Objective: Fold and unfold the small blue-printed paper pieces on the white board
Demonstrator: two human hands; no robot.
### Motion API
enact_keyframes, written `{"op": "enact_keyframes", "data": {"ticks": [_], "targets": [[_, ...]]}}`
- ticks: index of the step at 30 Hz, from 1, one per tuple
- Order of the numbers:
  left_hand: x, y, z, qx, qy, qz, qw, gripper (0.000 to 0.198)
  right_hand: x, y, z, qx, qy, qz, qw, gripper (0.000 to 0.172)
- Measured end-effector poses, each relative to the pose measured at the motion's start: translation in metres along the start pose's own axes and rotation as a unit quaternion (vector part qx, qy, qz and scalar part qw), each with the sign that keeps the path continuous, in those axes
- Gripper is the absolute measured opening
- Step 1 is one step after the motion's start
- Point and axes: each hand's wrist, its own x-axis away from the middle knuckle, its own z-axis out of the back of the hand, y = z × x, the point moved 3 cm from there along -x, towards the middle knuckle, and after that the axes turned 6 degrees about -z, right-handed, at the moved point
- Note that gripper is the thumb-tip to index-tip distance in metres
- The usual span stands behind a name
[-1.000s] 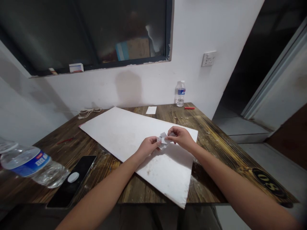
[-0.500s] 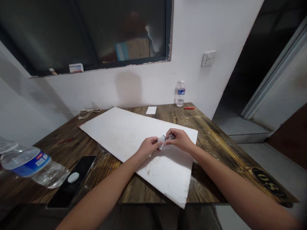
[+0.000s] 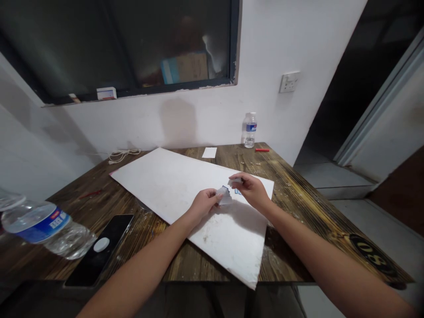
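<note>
Between the thumb and fingers of my left hand (image 3: 202, 205) is a small piece of whitish paper (image 3: 224, 197) with a dark blue mark along its upper edge. To its right and slightly higher, my right hand (image 3: 253, 191) pinches another small greyish-white scrap (image 3: 233, 181). A gap separates the two pieces. Just under my right fingers, a bit with blue print (image 3: 237, 191) shows; whether it lies on the board or hangs from the fingers I cannot tell. Both hands are over a large white board (image 3: 155, 176) lying aslant on the wooden table.
At the left, a big water bottle (image 3: 43, 225) lies beside a black phone (image 3: 111, 234) with a white round cap (image 3: 101, 244) on it. Toward the back are a white cable (image 3: 123, 154), a white card (image 3: 209, 153), a small bottle (image 3: 250, 132) and a red pen-like stick (image 3: 262, 150).
My hands, close together on the paper before, have come apart. The right hand has moved up and slightly right with a scrap, while the left keeps its piece nearly in place.
</note>
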Motion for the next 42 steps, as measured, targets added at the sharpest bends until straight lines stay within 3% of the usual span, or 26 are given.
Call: {"op": "enact_keyframes", "data": {"ticks": [5, 12, 17, 22, 28, 35, 42], "targets": [[0.0, -0.001, 0.0, -0.013, -0.008, -0.003, 1.0, 0.029, 0.005, -0.008, -0.002, 0.025, -0.023, 0.005, 0.999, 0.024], [0.0, 0.002, 0.0, -0.008, 0.005, 0.003, 1.0, 0.026, 0.009, -0.02, -0.01, 0.144, -0.119, 0.142, 0.972, 0.011], [0.0, 0.003, -0.001, 0.026, 0.007, 0.002, 1.0, 0.03, 0.009, -0.017, -0.013, 0.192, -0.125, 0.197, 0.953, 0.002], [0.0, 0.002, -0.002, 0.058, 0.011, 0.009, 0.998, 0.034, 0.008, -0.01, -0.012, 0.257, -0.121, 0.186, 0.94, 0.015], [-0.001, -0.003, 0.0, 0.059, 0.029, 0.013, 0.998, 0.054, 0.008, -0.004, -0.012, 0.275, -0.122, 0.182, 0.936, 0.024], [0.004, 0.008, -0.001, 0.063, 0.013, -0.011, 0.998, 0.043, 0.007, -0.008, -0.011, 0.264, -0.122, 0.127, 0.948, 0.016], [0.001, 0.003, 0.001, 0.071, 0.036, 0.01, 0.997, 0.032, 0.0, 0.005, 0.004, 0.293, -0.053, 0.024, 0.954, 0.029]]}}
